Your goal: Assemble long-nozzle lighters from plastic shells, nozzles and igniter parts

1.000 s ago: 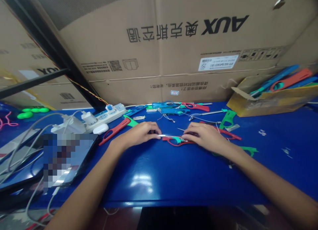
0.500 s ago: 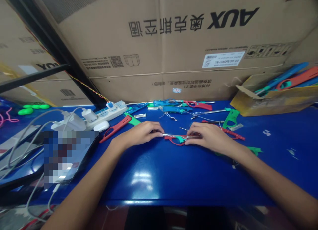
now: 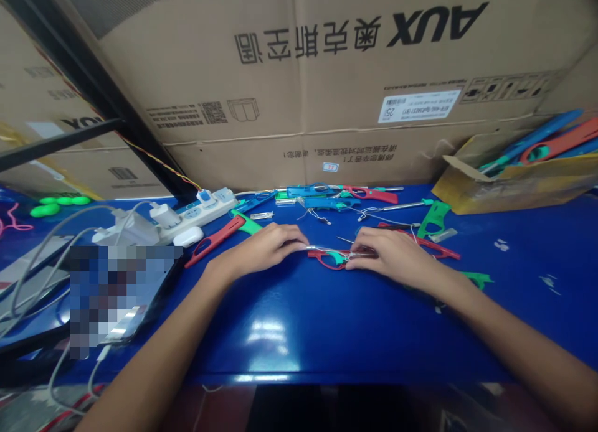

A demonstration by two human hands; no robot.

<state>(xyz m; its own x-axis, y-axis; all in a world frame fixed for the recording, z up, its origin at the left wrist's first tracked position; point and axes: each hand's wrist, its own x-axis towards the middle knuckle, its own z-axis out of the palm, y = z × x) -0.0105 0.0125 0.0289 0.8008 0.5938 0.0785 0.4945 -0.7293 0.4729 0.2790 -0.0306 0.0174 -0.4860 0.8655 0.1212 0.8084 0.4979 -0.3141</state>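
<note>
Between my hands, just over the table, is a red gas lighter body point(image 3: 319, 261) with a green trigger point(image 3: 335, 258) and a ring-shaped guard. My left hand point(image 3: 268, 248) pinches the left end of a thin silvery metal piece point(image 3: 317, 248), which lies along the lighter's upper side. Fingers of my right hand point(image 3: 387, 251) close around the lighter's other end, hiding most of it. A thin pointed metal rod point(image 3: 344, 239) sticks out leftward from the right hand; its rear part is covered. Fine white wires run near the right fingertips.
Behind lie several blue and red lighters point(image 3: 369, 195) and loose wires. A red lighter point(image 3: 217, 240) rests left, green handles point(image 3: 434, 217) right. A power strip point(image 3: 200, 214) and tablet point(image 3: 126, 295) stand left; a carton of lighters point(image 3: 514, 186) is right. A large cardboard box point(image 3: 280, 108) backs the table.
Both hands keep nearly the same hold. The left end of the metal piece appears slightly higher against the red body. The whole view has shifted a little.
</note>
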